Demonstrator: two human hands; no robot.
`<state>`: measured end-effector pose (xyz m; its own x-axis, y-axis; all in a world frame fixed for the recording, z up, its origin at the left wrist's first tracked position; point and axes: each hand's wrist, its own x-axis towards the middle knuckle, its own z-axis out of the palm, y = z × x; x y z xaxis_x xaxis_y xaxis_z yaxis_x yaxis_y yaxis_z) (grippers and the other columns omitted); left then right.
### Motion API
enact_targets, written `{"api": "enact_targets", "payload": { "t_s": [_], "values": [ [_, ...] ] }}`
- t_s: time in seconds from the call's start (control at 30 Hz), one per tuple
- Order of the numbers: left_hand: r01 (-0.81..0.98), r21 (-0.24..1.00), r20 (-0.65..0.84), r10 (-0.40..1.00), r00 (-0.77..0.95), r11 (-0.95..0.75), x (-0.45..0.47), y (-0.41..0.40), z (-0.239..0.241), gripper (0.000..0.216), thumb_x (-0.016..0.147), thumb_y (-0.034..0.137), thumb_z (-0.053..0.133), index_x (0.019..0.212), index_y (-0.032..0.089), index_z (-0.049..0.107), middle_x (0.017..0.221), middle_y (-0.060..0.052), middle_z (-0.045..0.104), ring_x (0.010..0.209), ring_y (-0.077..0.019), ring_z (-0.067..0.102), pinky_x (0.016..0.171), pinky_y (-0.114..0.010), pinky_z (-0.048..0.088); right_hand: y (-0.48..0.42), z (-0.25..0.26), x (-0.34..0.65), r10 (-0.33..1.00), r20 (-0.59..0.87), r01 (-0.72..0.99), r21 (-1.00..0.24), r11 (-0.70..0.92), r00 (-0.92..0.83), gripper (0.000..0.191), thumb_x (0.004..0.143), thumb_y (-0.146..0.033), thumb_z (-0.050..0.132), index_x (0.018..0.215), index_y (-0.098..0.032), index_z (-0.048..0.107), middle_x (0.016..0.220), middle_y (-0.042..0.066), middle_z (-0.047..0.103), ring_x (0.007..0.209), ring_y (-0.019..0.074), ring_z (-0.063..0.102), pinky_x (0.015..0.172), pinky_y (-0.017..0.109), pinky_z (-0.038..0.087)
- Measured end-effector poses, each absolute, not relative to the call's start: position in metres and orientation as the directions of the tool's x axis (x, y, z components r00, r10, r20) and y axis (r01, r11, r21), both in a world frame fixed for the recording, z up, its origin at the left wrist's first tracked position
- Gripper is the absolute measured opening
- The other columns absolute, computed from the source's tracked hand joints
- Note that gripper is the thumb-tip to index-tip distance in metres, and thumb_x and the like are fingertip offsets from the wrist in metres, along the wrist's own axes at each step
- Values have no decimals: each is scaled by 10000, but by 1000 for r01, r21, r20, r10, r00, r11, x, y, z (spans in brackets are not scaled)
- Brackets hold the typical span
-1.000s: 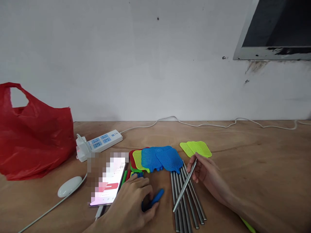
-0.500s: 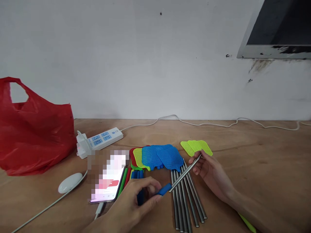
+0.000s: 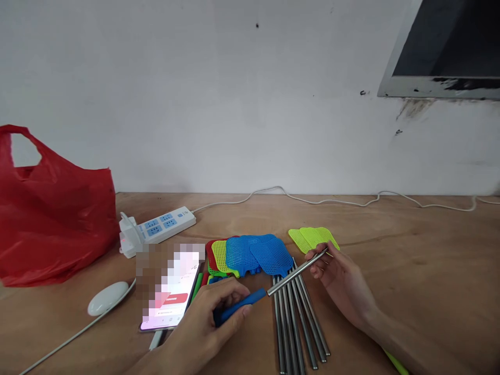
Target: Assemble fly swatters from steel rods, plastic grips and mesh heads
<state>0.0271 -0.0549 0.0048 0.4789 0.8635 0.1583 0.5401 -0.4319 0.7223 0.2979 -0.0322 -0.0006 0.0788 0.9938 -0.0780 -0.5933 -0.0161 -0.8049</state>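
- The left hand (image 3: 207,325) has its grip closed around a short blue plastic handle (image 3: 238,306). It is just left of the row of shiny metal rods (image 3: 299,328) that lies on the brown wooden tabletop (image 3: 410,260).
- The right hand (image 3: 344,284) pinches one thin shiny metal rod (image 3: 297,271) in its fingertips, so this grip is shut tight on it. This hand is just right of the row, near its far end.
- The thin shiny metal rod is lifted up and slants over the far end of the row. Its low end meets the tip of the short blue plastic handle. I cannot tell if it is inside.
- A pile of blue, yellow and red mesh swatter heads (image 3: 255,254) sits at the far left end of the row.
- Some bright yellow-green mesh heads (image 3: 308,238) lie just behind the row.
- A phone with a lit screen (image 3: 172,299) lies left of the row, past the left hand.
- A white power strip with blue sockets (image 3: 160,226) is farther left and back.
- A big red plastic bag (image 3: 50,213) sits far left of the row.
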Motion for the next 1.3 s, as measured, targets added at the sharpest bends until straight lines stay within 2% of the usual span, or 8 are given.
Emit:
{"api": "enact_targets", "payload": {
  "t_s": [0.13,0.33,0.53,0.9,1.1,1.3],
  "values": [
    [556,698,194,867,460,-451,25,-56,1,165,975,369,513,996,259,634,910,1,684,821,-191,627,713,-276,481,-33,0,297,993,-66,-578,-816,3,98,310,682,-485,844,706,-218,690,724,34,744,582,146,593,546,249,491],
    [610,666,149,878,455,-430,21,-57,-2,196,982,398,485,1016,267,627,920,-2,688,829,-200,633,644,-259,473,-35,1,294,998,-34,-504,-864,-1,56,328,726,-516,805,724,-209,690,761,56,750,609,160,603,565,271,500],
    [614,677,89,873,479,-406,21,-59,-3,208,987,410,467,1004,266,616,912,-5,677,834,-199,625,659,-264,478,-36,-1,293,998,-54,-533,-846,-29,32,320,731,-514,806,732,-212,700,763,39,727,606,143,594,565,251,499],
    [626,677,52,874,483,-386,24,-59,0,243,1032,435,390,1008,268,565,869,11,642,777,-184,602,616,-262,432,-40,-5,292,995,-102,-573,-816,-79,8,329,662,-501,868,792,-225,743,803,-2,688,688,129,650,627,213,550],
    [623,676,67,875,479,-393,25,-61,-2,228,1028,436,412,1015,268,566,884,9,660,795,-190,610,659,-275,439,-48,-9,282,992,-94,-454,-883,-120,-80,303,711,-451,851,874,-217,748,754,26,711,706,166,685,621,243,549],
    [627,671,40,864,502,-396,25,-62,3,265,1030,447,380,992,269,572,865,11,651,780,-191,605,668,-280,439,-45,-13,288,999,-6,-380,-925,-21,-41,237,737,-398,845,766,-213,700,685,7,688,673,150,655,578,224,528]
  ]
}}
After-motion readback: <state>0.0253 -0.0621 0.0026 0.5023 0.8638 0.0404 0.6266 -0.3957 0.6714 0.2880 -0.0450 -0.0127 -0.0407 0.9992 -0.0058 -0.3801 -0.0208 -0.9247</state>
